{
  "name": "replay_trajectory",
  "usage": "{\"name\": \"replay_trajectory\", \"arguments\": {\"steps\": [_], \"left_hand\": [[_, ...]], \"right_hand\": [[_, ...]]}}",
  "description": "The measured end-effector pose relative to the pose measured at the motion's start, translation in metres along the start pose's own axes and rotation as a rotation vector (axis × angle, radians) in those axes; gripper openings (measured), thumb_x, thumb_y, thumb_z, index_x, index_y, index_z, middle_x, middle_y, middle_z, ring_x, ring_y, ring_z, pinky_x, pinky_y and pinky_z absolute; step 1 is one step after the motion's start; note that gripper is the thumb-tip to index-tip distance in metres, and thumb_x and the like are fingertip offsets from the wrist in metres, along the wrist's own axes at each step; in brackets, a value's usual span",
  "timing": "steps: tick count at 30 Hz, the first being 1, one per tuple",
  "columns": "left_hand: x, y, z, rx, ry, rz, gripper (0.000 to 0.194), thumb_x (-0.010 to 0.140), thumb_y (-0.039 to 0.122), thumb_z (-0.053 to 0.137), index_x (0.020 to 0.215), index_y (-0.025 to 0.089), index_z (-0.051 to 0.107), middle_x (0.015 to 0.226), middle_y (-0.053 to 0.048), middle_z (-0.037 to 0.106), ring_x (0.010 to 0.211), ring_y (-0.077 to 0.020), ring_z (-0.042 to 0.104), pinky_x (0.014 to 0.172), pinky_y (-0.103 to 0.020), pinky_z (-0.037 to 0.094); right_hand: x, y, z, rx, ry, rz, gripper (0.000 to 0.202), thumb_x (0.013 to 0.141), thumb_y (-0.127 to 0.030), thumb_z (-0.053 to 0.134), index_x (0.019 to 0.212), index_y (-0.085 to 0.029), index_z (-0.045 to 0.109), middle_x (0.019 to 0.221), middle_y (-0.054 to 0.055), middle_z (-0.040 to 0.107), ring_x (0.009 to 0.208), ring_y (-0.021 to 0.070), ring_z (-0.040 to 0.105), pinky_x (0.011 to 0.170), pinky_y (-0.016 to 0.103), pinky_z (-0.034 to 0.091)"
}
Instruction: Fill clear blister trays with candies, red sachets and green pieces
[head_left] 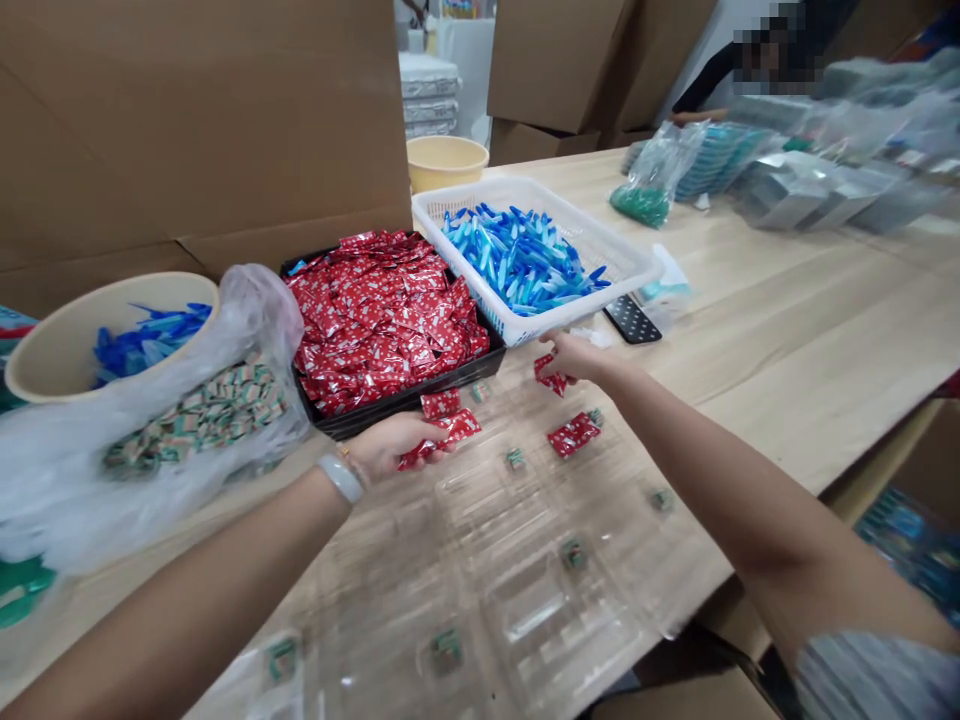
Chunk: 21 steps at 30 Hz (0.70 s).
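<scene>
My left hand (394,445) is closed around several red printed packets (459,428), just in front of a black box (409,398) heaped with more of them. My right hand (574,358) pinches one red packet (550,376) near the front corner of the white basket. Below both hands lie clear plastic trays (529,610) with moulded hollows. Small green-and-beige pieces (514,459) sit in several hollows. Another red packet (574,435) rests on a tray below my right hand, and one more (440,403) lies by the black box.
A white basket (630,262) holds blue pen-shaped pieces. On the left stand a cream bowl (30,345) and a plastic bag (67,490) of small pieces. A black phone-like object (634,320) lies right of the basket. Another person (709,85) is behind bagged goods at back right.
</scene>
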<state>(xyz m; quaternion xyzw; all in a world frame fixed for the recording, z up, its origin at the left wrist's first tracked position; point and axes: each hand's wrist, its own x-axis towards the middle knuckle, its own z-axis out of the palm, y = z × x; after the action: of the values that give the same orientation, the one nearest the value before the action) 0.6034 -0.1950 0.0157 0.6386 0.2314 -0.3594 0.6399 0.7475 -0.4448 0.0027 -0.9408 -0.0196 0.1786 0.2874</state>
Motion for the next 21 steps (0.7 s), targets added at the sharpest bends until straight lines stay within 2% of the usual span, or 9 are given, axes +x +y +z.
{"name": "replay_trajectory", "arguments": {"steps": [3, 5, 7, 9, 11, 14, 17, 19, 21], "left_hand": [[-0.012, 0.002, -0.009, 0.147, 0.001, 0.044, 0.026, 0.062, 0.022, 0.065, 0.086, 0.016, 0.058, 0.066, -0.001, 0.063, 0.043, -0.0068, 0.049, 0.035, -0.015, 0.026], [-0.031, -0.003, -0.025, 0.268, 0.052, 0.094, 0.025, 0.062, 0.029, 0.065, 0.082, 0.015, 0.059, 0.062, -0.001, 0.061, 0.043, -0.0081, 0.049, 0.034, -0.016, 0.026], [-0.053, -0.014, -0.049, 0.334, 0.185, 0.137, 0.022, 0.062, 0.033, 0.064, 0.072, 0.014, 0.059, 0.055, 0.0, 0.057, 0.041, -0.0077, 0.046, 0.034, -0.016, 0.026], [-0.071, -0.029, -0.072, 0.29, 0.343, 0.149, 0.022, 0.063, 0.035, 0.062, 0.066, 0.015, 0.056, 0.051, 0.002, 0.053, 0.038, -0.0061, 0.041, 0.034, -0.016, 0.024], [-0.08, -0.045, -0.086, 0.233, 0.424, 0.143, 0.022, 0.066, 0.037, 0.059, 0.064, 0.015, 0.055, 0.049, 0.003, 0.049, 0.036, -0.0057, 0.036, 0.034, -0.017, 0.023], [-0.073, -0.061, -0.087, 0.292, 0.474, 0.19, 0.022, 0.071, 0.035, 0.053, 0.059, 0.016, 0.054, 0.044, 0.003, 0.045, 0.036, -0.0077, 0.036, 0.037, -0.019, 0.025], [-0.06, -0.066, -0.082, 0.568, 0.63, 0.292, 0.017, 0.071, 0.028, 0.052, 0.059, 0.016, 0.055, 0.05, -0.002, 0.052, 0.047, -0.0127, 0.047, 0.047, -0.021, 0.032], [-0.062, -0.069, -0.081, 0.828, 0.76, 0.295, 0.014, 0.071, 0.026, 0.052, 0.076, 0.015, 0.059, 0.062, -0.007, 0.058, 0.06, -0.0185, 0.055, 0.053, -0.024, 0.035], [-0.07, -0.071, -0.079, 1.054, 0.859, 0.29, 0.026, 0.075, 0.026, 0.048, 0.097, 0.014, 0.056, 0.078, -0.011, 0.061, 0.069, -0.0226, 0.057, 0.057, -0.027, 0.037]], "right_hand": [[0.001, 0.003, -0.004, 0.05, -0.081, -0.053, 0.053, 0.052, -0.013, 0.073, 0.102, -0.012, 0.052, 0.06, 0.001, 0.057, 0.037, 0.0083, 0.046, 0.032, 0.019, 0.036], [0.002, 0.009, -0.006, 0.119, -0.126, -0.064, 0.037, 0.057, -0.015, 0.07, 0.091, -0.011, 0.056, 0.065, 0.004, 0.059, 0.042, 0.0092, 0.05, 0.034, 0.018, 0.038], [0.004, 0.015, -0.007, 0.106, -0.108, -0.062, 0.032, 0.06, -0.015, 0.069, 0.089, -0.011, 0.057, 0.07, 0.005, 0.06, 0.045, 0.0093, 0.052, 0.036, 0.018, 0.038], [0.007, 0.02, -0.006, -0.013, -0.068, -0.054, 0.032, 0.06, -0.017, 0.07, 0.09, -0.012, 0.058, 0.067, 0.004, 0.06, 0.042, 0.0086, 0.049, 0.037, 0.019, 0.036], [0.011, 0.021, -0.004, -0.148, -0.047, -0.047, 0.029, 0.06, -0.02, 0.07, 0.085, -0.012, 0.06, 0.059, 0.003, 0.059, 0.039, 0.0082, 0.045, 0.038, 0.02, 0.034], [0.013, 0.017, 0.001, -0.23, -0.021, -0.008, 0.023, 0.06, -0.021, 0.069, 0.079, -0.011, 0.062, 0.053, 0.003, 0.056, 0.04, 0.0092, 0.045, 0.041, 0.023, 0.033], [0.012, 0.011, 0.004, -0.198, 0.006, 0.043, 0.017, 0.069, -0.018, 0.06, 0.085, -0.012, 0.063, 0.055, 0.004, 0.057, 0.045, 0.0112, 0.048, 0.046, 0.024, 0.036], [0.011, 0.009, 0.005, -0.206, 0.025, 0.041, 0.019, 0.073, -0.014, 0.054, 0.089, -0.012, 0.063, 0.061, 0.006, 0.06, 0.051, 0.0129, 0.051, 0.05, 0.025, 0.038], [0.011, 0.007, 0.007, -0.239, 0.049, 0.017, 0.024, 0.072, -0.013, 0.054, 0.094, -0.012, 0.063, 0.074, 0.01, 0.062, 0.062, 0.0157, 0.055, 0.058, 0.028, 0.04]]}}
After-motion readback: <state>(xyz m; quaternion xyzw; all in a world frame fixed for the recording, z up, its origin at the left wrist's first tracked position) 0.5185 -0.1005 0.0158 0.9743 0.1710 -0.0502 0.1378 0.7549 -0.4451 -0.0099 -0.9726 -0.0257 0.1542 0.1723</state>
